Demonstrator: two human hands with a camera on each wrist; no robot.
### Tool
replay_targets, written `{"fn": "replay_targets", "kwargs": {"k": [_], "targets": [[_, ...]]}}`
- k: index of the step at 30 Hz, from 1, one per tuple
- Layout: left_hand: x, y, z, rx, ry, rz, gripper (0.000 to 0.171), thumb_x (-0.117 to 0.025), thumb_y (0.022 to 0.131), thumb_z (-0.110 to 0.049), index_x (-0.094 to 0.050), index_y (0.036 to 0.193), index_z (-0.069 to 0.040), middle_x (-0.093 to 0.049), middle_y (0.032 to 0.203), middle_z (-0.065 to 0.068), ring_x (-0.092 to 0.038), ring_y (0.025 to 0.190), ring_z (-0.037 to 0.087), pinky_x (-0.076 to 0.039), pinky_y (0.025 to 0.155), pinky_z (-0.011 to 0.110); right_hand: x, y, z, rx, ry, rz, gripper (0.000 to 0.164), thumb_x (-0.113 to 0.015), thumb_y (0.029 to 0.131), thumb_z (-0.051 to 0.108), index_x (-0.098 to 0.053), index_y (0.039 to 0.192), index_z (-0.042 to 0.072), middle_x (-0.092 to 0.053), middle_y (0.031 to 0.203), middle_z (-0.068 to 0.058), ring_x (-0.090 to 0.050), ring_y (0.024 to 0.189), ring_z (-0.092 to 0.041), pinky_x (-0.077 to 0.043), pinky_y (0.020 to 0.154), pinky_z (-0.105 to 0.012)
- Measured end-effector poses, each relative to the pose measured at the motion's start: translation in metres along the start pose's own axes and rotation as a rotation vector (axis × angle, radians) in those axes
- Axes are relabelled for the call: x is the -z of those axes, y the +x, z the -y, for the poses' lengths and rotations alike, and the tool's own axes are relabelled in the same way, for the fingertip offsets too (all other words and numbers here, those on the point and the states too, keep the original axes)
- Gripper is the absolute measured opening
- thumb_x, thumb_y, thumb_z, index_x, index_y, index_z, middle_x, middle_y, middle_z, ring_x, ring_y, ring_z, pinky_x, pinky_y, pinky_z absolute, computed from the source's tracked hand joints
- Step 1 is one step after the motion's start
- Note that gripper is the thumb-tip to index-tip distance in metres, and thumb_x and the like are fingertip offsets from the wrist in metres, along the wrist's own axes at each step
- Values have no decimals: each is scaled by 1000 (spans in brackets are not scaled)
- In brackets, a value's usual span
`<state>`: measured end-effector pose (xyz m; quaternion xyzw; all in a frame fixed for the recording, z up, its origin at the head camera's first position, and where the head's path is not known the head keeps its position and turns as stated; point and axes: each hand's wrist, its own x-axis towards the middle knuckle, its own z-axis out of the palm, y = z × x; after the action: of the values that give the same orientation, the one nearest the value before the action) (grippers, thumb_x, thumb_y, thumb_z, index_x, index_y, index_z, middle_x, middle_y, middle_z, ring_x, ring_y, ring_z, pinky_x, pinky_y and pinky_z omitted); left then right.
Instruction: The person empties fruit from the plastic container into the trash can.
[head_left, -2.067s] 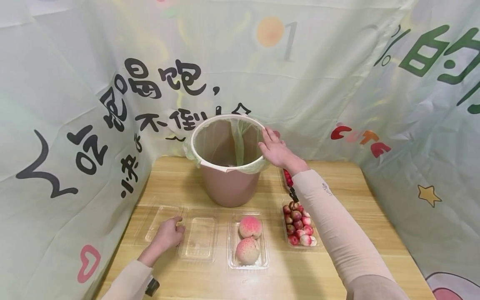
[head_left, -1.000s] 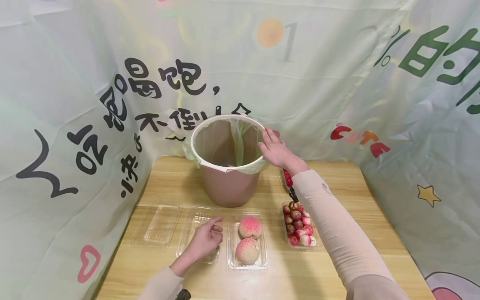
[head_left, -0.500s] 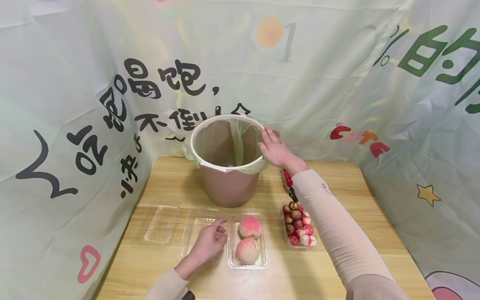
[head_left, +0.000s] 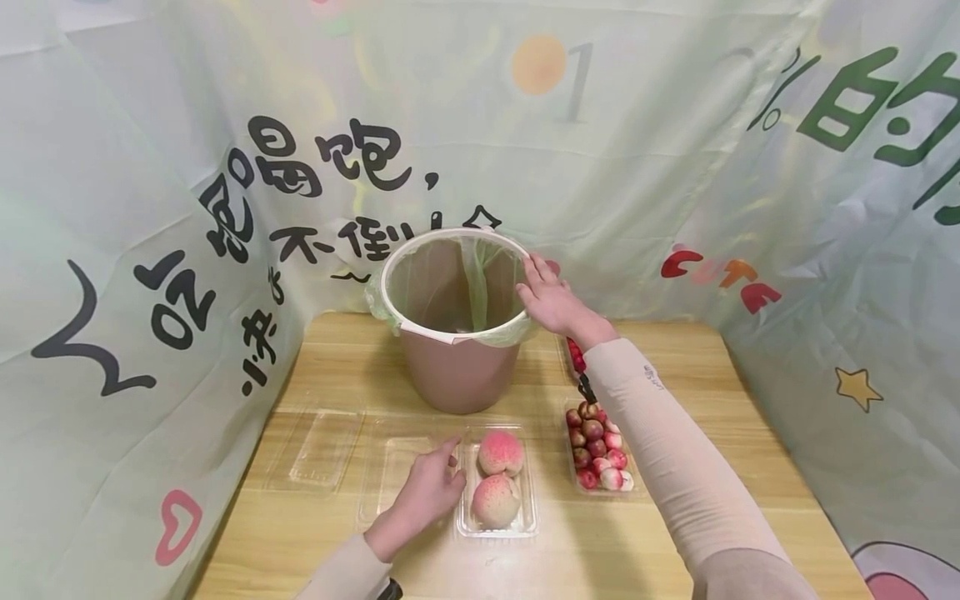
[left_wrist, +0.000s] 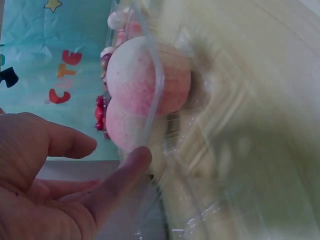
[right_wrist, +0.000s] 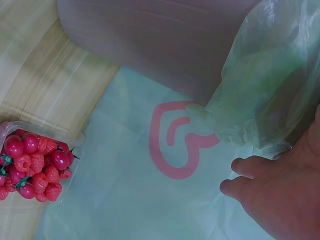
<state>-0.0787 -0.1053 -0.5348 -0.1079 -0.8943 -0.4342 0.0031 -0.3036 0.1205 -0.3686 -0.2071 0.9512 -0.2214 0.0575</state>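
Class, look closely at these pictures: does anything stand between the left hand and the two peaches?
Yes: the clear plastic container that the peaches sit in. Its left side stands between them and the left hand.

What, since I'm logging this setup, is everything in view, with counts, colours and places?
clear boxes: at least five, colourless, along the table's front and right; edges hard to separate
peaches: two, pink and white, in a front box
small round fruit: over ten, dark red to pinkish white, boxed right of peaches
cherry tomatoes and raspberries: several each, red, boxed behind the round fruit
bucket: one, mauve, white rim, back of table
liner: one, translucent green, over the rim
table: one, wood-coloured, underneath
printed cloth: pale green, behind and both sides
sleeves: two, beige, on both arms
left hand: one, bare, beside the peaches
right hand: one, bare, at bucket rim
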Motion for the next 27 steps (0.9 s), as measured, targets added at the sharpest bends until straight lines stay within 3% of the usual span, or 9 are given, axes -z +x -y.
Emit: {"fn": "replay_targets", "kwargs": {"k": [7, 14, 21, 27], "targets": [[-12, 3, 5, 66, 15, 26, 69, -69, 85, 8, -42, 148, 20, -63, 81, 8, -49, 59, 6, -50, 54, 21, -1, 0, -2, -6, 2, 11, 72, -24, 113, 40, 1, 169, 4, 5, 178, -18, 1, 165, -37, -6, 131, -65], [-22, 3, 3, 162, -43, 31, 74, -64, 86, 11, -34, 152, 21, -46, 59, -4, -42, 49, 6, -41, 43, 22, 0, 0, -2, -7, 1, 8, 72, -23, 112, 42, 1, 169, 4, 6, 178, -17, 1, 165, -36, -7, 131, -65], [-26, 5, 6, 247, -95, 42, 69, -62, 90, 8, -35, 152, 20, -48, 57, -5, -45, 45, 6, -41, 40, 19, 0, -1, 0, -11, 7, 9, 72, -23, 112, 42, 2, 169, 5, 7, 178, -16, 1, 165, -36, -6, 131, -65], [-22, 7, 8, 262, -161, 78, 55, -58, 90, 10, -47, 143, 16, -54, 66, 2, -52, 51, 10, -43, 43, 21, 1, -1, 0, -7, 7, 6, 72, -23, 112, 42, 1, 169, 4, 6, 179, -16, 1, 166, -36, -7, 131, -64]]}}
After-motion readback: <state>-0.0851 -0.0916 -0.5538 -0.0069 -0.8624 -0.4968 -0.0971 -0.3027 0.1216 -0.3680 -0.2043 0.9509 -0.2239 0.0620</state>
